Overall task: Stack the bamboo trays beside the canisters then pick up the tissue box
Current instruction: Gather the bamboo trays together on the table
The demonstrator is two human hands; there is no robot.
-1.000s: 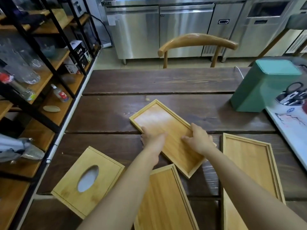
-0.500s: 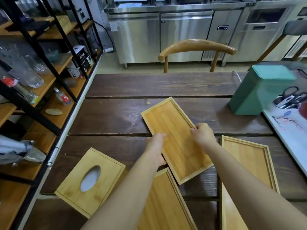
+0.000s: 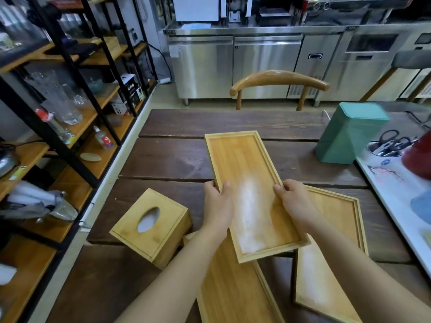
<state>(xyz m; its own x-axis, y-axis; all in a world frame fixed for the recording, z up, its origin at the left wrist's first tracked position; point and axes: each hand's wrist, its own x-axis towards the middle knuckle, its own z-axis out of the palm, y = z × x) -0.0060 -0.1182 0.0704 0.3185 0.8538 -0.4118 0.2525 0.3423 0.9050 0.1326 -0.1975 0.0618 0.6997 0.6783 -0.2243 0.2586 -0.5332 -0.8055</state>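
Two bare hands hold one bamboo tray [image 3: 247, 180] by its long sides above the dark wooden worktop [image 3: 177, 159] — left hand [image 3: 218, 206] grasping the left rim, right hand [image 3: 295, 203] the right. Two more trays [image 3: 335, 220] lie beneath. The tissue box [image 3: 151, 226] sits to the left; a green canister [image 3: 347, 136] stands far right.

head cam | looks forward-down, close over table [image 3: 177, 159] | single view, nothing shared

Dark plank table [image 3: 177, 159]: tissue box [image 3: 151, 226], two trays [image 3: 335, 252], seemingly flat.
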